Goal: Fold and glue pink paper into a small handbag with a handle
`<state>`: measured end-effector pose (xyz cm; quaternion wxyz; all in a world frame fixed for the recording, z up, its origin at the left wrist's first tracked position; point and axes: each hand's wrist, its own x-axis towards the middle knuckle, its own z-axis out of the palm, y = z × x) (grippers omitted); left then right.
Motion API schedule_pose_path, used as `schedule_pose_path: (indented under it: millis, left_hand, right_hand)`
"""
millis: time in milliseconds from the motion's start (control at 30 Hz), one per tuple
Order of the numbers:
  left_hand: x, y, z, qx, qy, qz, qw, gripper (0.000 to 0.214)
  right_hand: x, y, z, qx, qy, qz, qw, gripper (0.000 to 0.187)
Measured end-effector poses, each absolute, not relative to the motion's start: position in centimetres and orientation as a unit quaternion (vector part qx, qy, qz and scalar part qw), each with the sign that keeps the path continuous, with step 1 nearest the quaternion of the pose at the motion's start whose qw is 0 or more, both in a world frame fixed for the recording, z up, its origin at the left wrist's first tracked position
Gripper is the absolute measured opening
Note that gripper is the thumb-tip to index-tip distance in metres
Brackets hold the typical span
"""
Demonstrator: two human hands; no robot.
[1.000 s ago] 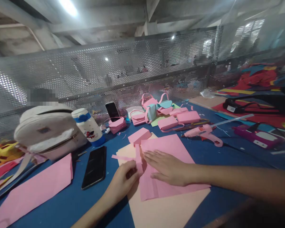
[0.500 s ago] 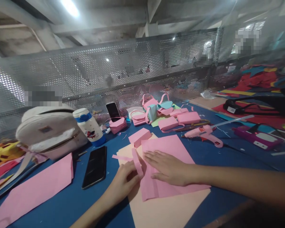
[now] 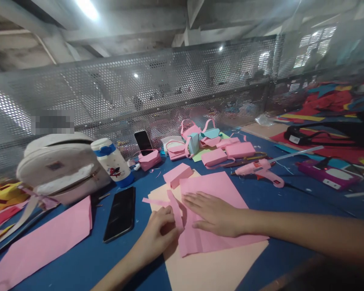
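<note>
Desk (image 3: 75, 264): blue, carrying all items listed. Backpack (image 3: 60, 165): pale, upright at far left. Peach paper (image 3: 215, 268): flat, front centre. Pink sheet (image 3: 220, 185): lies on the peach paper, partly covering it. Glue gun (image 3: 259, 169): pink, on its side beyond the right forearm. Right hand (image 3: 212, 214): wide and flat, palm down on the pink sheet. Left hand (image 3: 162, 226): thumb and fingers narrowed, holding a pink strip (image 3: 174, 204) by its near end, beside the pink sheet's left edge.
</note>
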<state>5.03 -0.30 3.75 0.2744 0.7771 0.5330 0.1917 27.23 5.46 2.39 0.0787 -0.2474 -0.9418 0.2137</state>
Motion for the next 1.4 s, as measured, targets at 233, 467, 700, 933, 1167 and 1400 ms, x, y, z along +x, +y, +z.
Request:
schedule_pose_path:
  millis: [233,467,700,933,1167,1400]
  left_hand:
    - [5.0,-0.3,3.8,0.776,0.518,0.222,0.283,0.019]
    - [4.9,-0.7,3.7,0.765,0.536,0.221,0.281,0.02]
    - [5.0,-1.2,3.9,0.77,0.563,0.155,0.257,0.023]
    - [5.3,-1.5,4.1,0.784,0.543,0.154,0.258,0.015]
    - [5.3,-1.6,4.1,0.785,0.527,0.183,0.271,0.013]
    - [5.0,-1.8,3.8,0.776,0.539,0.181,0.274,0.017]
  right_hand:
    - [27.2,5.5,2.4,-0.249,-0.943,0.208,0.075,0.071]
    - [27.2,5.5,2.3,-0.249,-0.945,0.201,0.073,0.071]
    - [27.2,5.5,2.2,-0.247,-0.943,0.205,0.083,0.071]
    - [27.3,5.5,2.4,-0.247,-0.941,0.214,0.083,0.07]
    - [27.4,5.6,2.6,-0.244,-0.942,0.217,0.083,0.069]
    - [27.4,5.5,2.6,-0.242,-0.944,0.208,0.085,0.069]
